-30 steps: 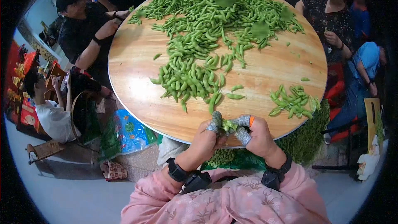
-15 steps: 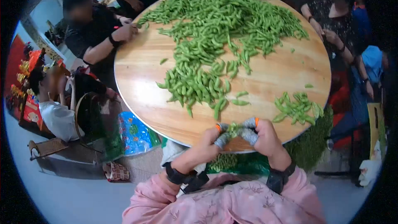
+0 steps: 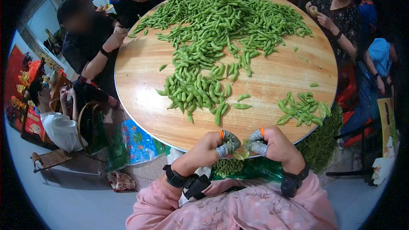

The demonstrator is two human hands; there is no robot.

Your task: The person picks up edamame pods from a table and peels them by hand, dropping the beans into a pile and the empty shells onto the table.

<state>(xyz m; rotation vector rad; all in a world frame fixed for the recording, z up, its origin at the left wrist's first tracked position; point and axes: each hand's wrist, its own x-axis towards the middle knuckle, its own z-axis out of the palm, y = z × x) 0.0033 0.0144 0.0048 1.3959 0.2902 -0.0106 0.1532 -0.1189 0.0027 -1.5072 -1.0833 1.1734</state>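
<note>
Split pod (image 3: 241, 155): lower middle of the frame, between the hands, over the near edge of the surface (image 3: 140, 76); long axis unclear
Nearer hand: right hand (image 3: 281, 145), its fingers pinched on the pod from the right
Left hand (image 3: 203, 150): fingers curled just left of the pod; cannot tell how closed, or on what

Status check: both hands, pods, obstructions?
Left hand and right hand apart at near edge of table; grips unclear. Green pod piece by right fingertips. Pod pile ahead, loose pods between. No obstruction seen.
</note>
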